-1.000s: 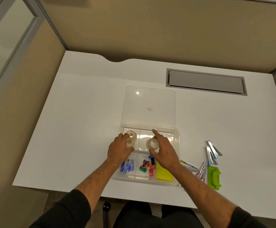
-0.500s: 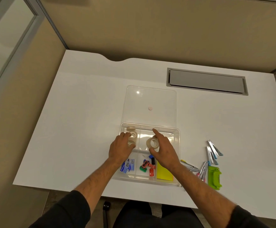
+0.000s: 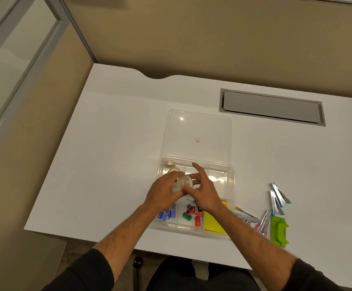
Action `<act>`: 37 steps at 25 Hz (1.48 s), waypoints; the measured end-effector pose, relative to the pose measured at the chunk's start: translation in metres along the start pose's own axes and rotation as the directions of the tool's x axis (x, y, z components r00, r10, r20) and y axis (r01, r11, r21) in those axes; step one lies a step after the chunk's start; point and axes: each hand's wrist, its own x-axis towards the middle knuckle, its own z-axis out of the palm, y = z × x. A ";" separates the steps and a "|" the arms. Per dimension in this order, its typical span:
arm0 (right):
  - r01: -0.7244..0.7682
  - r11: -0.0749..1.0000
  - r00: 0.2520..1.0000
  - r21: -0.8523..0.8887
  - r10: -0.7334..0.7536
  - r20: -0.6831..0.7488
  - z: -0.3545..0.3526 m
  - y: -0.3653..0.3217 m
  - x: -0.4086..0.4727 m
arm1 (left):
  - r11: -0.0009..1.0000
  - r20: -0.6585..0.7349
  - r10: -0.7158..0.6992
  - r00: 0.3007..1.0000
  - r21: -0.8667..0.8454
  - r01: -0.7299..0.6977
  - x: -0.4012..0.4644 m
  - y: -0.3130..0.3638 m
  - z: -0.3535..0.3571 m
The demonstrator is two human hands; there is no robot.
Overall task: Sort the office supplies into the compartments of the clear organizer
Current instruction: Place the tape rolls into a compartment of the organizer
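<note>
The clear organizer (image 3: 230, 185) sits near the desk's front edge. Both hands meet above its back compartments. My left hand (image 3: 162, 193) grips a clear tape roll (image 3: 176, 187). My right hand (image 3: 205, 191) pinches a second tape roll (image 3: 187, 181) against it, with the index finger pointing away. More tape rolls (image 3: 171, 169) lie in the back left compartment. The front compartments hold blue packets (image 3: 167, 213), coloured sharpeners (image 3: 192, 214) and yellow sticky notes (image 3: 211, 224).
The clear lid (image 3: 198, 131) lies flat behind the organizer. Right of the organizer lie several silver staplers (image 3: 275, 196) and a green hole punch (image 3: 279, 231). A grey cable hatch (image 3: 271, 107) is set into the desk's back right.
Both hands have lifted their tape rolls and brought them together over the middle of the organizer; before, each hand was in its own back compartment.
</note>
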 end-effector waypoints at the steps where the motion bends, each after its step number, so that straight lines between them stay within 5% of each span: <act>1: -0.003 1.000 1.000 -0.012 0.002 -0.015 0.002 -0.001 0.001 | 1.000 -0.016 -0.029 0.999 0.004 0.029 -0.001 -0.004 -0.001; 7: 0.022 0.995 0.996 -0.097 -0.031 -0.087 0.001 -0.005 0.004 | 0.986 -0.062 -0.143 0.988 0.080 0.147 0.006 -0.032 -0.007; 14: -0.030 0.991 0.992 -0.127 0.014 -0.126 -0.019 0.011 -0.002 | 0.868 0.040 -0.187 0.981 0.474 0.146 0.045 -0.029 -0.002; 22: -0.042 0.990 0.993 -0.133 0.027 -0.113 -0.016 0.011 0.009 | 0.887 -0.055 -0.266 0.962 0.378 0.267 0.048 -0.026 0.003; 31: 0.019 0.970 1.000 -0.242 -0.018 0.008 0.015 0.009 0.032 | 0.946 -0.075 -0.104 0.992 0.302 0.122 0.013 -0.042 -0.012; 37: 0.098 0.903 0.990 -0.419 -0.047 0.130 0.045 0.012 0.046 | 0.968 -0.027 -0.114 0.993 0.221 0.117 -0.018 -0.056 -0.026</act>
